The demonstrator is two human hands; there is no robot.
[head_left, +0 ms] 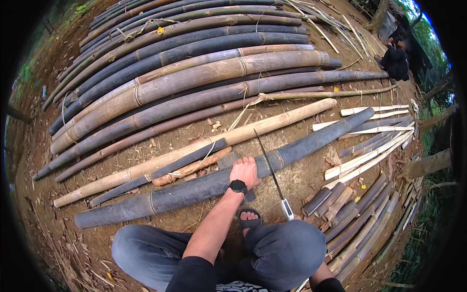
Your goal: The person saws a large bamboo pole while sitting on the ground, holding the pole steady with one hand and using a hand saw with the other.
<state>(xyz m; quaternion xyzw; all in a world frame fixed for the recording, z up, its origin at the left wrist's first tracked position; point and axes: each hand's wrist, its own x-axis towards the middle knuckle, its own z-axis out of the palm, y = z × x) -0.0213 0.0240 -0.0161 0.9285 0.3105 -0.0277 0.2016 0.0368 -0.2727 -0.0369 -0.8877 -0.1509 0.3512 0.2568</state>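
Note:
A thick dark bamboo pole (189,186) lies slantwise in front of my crossed knees. My left hand (244,171), a black watch on its wrist, is wrapped over the pole near its middle and grips it. Just right of that hand, the thin blade of a hand saw (271,169) crosses the pole. The saw's white and dark handle (287,209) points back toward my right knee. My right hand (296,218) is at the handle's end, mostly hidden behind the knee, with its fingers closed there. Whether the blade has cut into the bamboo is too small to tell.
Beyond lie a pale bamboo pole (194,152) and many long poles (189,78) side by side. Split strips (369,153) and short bamboo pieces (360,219) lie at the right. A dark split length (189,158) rests near the pole. Another person (395,61) sits far right.

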